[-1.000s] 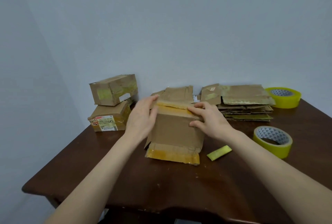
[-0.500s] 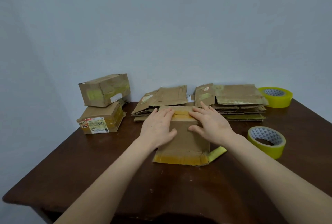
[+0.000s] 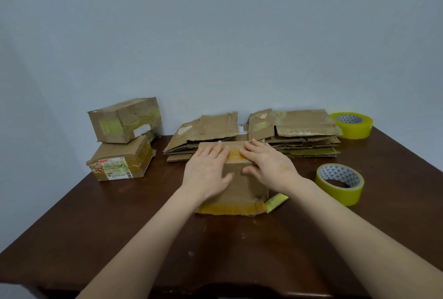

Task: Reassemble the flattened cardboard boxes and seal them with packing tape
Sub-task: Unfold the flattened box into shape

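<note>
Head view: both hands [image 3: 208, 172] flat on box [image 3: 242, 187]

Dark wooden table [image 3: 119, 238], plain pale blue-grey wall [image 3: 215, 35]

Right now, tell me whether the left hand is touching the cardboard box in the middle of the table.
Touching. The head view shows the left hand lying flat on the top face of the cardboard box, fingers straight, with no gap visible.
</note>
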A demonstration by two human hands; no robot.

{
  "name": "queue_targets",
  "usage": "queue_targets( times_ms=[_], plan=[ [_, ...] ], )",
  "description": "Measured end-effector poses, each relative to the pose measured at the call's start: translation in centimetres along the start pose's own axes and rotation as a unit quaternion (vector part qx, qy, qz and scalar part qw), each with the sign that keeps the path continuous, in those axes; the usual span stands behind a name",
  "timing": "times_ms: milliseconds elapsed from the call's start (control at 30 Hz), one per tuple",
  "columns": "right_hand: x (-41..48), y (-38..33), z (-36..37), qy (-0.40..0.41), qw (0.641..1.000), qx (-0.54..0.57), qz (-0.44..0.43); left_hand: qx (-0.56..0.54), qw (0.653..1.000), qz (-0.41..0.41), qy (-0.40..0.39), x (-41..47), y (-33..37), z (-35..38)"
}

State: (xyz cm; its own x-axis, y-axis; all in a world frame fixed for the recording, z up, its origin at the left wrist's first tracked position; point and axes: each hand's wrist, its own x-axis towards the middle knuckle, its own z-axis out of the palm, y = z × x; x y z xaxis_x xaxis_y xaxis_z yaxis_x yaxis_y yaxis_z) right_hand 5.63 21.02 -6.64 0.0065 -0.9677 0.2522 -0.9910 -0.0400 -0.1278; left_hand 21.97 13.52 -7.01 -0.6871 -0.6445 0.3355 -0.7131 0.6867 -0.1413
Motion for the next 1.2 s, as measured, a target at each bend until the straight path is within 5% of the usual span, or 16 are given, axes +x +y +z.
queue_targets(
  times_ms=[400, 567, 767, 933, 1067, 1200],
  plan=[
    [-1.1, -0.4, -0.8, -0.005, 0.994, 0.093, 0.049, -0.016, 1.000, 0.006, -0.004, 0.3, -0.5, 0.0],
    [-4.9, 3.3, -2.9, 0.103, 0.968, 0.123, 0.195, -0.031, 0.999, -0.019, 0.028, 0.0, -0.4, -0.1],
    [-9.7, 7.1, -3.8, -0.118, 0.922, -0.042, 0.366, -0.051, 0.997, -0.028, 0.052, 0.3, -0.1, -0.1],
    [-9.5, 7.1, -3.8, -0.019, 0.943, 0.006, 0.332, -0.061, 0.996, -0.021, 0.056, -0.1, -0.5, -0.4],
    [-5.5, 5.1, -7.2, 0.166, 0.932, 0.248, 0.204, -0.062, 0.997, -0.011, 0.042, -0.3, -0.9, -0.5],
    [-0.6, 1.0, -9.3, 0.117, 0.925, 0.348, 0.098, -0.069, 0.997, 0.001, 0.034, -0.1, -1.5, -0.4]
  ],
)
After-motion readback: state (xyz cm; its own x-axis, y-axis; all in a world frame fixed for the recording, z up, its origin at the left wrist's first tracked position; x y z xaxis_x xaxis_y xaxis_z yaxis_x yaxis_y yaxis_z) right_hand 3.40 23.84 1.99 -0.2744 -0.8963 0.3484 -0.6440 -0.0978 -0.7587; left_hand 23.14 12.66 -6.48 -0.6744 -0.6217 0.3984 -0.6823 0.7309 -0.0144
